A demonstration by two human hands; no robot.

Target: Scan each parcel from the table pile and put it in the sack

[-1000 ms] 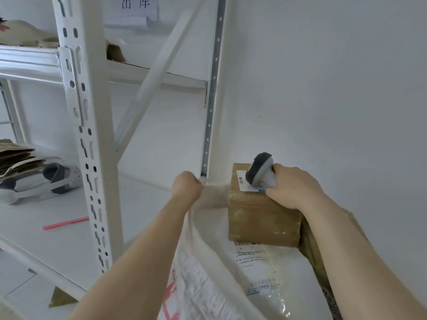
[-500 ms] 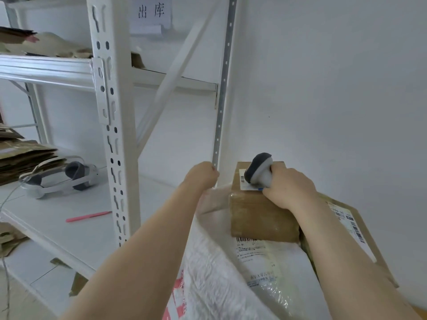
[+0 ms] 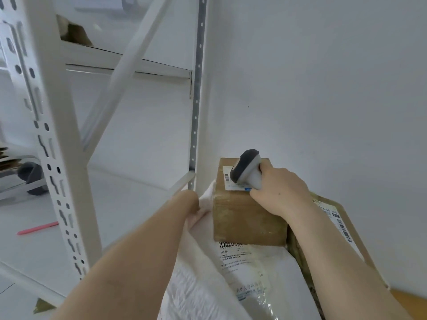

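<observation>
Brown taped parcel [image 3: 245, 218] at white sack [image 3: 198, 285] mouth

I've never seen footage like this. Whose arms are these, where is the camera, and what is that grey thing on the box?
No machine here: these are a person's two bare arms, filmed by one wide-angle camera worn on the head, looking forward and down. The right hand grips a handheld barcode scanner, its dark head over the label on top of a brown cardboard box. The left hand holds up the rim of a white woven sack. The box sits at the sack's mouth, above a white plastic mailer with a printed label. A flat cardboard parcel shows to the right of that arm, near the wall. On the left stands a white metal rack; a pink pen lies on its shelf.
</observation>
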